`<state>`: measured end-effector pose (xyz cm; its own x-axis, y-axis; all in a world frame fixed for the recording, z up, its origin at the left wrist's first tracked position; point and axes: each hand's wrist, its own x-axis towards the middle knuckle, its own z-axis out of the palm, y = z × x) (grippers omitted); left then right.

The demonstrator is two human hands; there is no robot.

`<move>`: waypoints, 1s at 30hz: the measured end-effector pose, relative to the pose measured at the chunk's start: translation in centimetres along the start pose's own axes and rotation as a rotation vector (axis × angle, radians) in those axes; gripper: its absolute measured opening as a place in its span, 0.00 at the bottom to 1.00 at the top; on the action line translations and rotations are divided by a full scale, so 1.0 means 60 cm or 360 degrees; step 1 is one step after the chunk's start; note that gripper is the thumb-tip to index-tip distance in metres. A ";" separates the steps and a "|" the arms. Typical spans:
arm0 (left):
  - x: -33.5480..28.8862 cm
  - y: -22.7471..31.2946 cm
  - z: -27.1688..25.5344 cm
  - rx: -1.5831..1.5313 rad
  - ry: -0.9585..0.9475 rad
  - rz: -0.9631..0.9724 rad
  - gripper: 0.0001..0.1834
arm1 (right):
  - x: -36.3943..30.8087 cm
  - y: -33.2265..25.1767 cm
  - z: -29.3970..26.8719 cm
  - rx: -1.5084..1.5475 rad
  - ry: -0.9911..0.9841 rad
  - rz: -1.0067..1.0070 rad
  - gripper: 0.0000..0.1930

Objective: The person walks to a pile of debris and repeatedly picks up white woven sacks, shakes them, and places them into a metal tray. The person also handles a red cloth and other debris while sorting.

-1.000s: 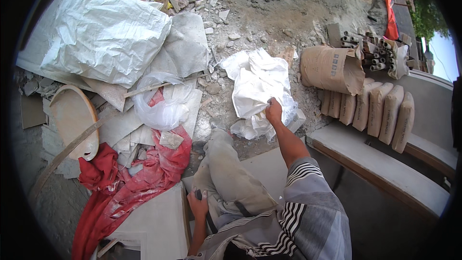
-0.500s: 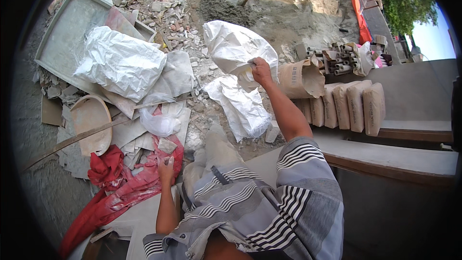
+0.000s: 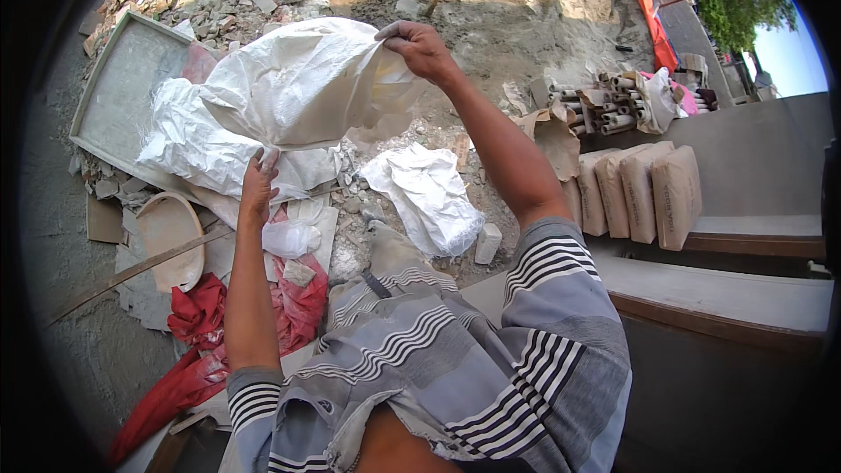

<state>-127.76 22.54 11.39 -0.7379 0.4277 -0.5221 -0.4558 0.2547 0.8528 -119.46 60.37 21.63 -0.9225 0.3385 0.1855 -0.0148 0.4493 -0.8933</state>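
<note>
A white woven sack (image 3: 302,79) is spread in the air in front of me, its mouth gaping toward the right. My right hand (image 3: 420,50) pinches its upper right edge. At the lower edge, my left hand (image 3: 259,177) has its fingers closed on the gathered fabric. Behind and below the held sack, a second crumpled white sack (image 3: 180,144) lies over the rubble at the left. Another white sack (image 3: 425,197) lies flat on the ground ahead of my legs, touched by neither hand.
Full brown paper bags (image 3: 674,197) stand in a row at the right, beside an opened paper bag (image 3: 556,144) and stacked pipes (image 3: 618,105). At left are a shallow grey tray (image 3: 123,79), an oval basin lid (image 3: 171,241), a long wooden strip (image 3: 140,273) and red cloth (image 3: 197,311).
My right hand has swung the sack up and leftward from the centre. My left hand has risen from beside the red cloth and taken hold of the sack's lower edge.
</note>
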 end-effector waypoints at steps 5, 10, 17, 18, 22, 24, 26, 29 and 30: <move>0.009 0.051 0.062 -0.0449 0.0046 0.0126 0.36 | 0.023 0.047 0.024 0.0091 0.0021 -0.0041 0.07; 0.058 0.096 0.084 -0.0333 0.0208 0.0155 0.23 | 0.015 0.115 0.073 -0.0664 0.0245 0.0105 0.20; 0.152 0.109 0.141 -0.0632 0.0161 -0.0099 0.25 | -0.135 0.058 0.194 -0.0540 -0.0185 0.0097 0.48; 0.162 0.106 0.146 -0.0632 0.0146 -0.0152 0.25 | -0.140 0.054 0.201 -0.0688 -0.0277 0.0189 0.47; 0.185 0.089 0.150 -0.0656 0.0197 -0.0139 0.24 | -0.128 0.062 0.212 -0.0664 -0.0099 0.0191 0.25; 0.190 0.090 0.149 -0.0728 0.0221 -0.0109 0.24 | -0.117 0.073 0.209 -0.0761 0.0084 0.0008 0.13; 0.190 0.102 0.149 -0.0792 0.0191 -0.0044 0.25 | -0.105 0.077 0.203 -0.0773 0.0157 -0.0098 0.10; 0.171 0.130 0.148 -0.0743 0.0283 0.0005 0.27 | -0.086 0.061 0.194 -0.0710 0.0195 -0.0237 0.05; 0.160 0.139 0.148 -0.0753 0.0270 0.0038 0.33 | -0.076 0.052 0.190 -0.0707 0.0184 -0.0272 0.05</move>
<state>-134.24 36.47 13.54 -0.8033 0.2718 -0.5299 -0.5848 -0.1914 0.7883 -119.68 50.82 13.31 -0.8719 0.3075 0.3811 0.0270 0.8073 -0.5896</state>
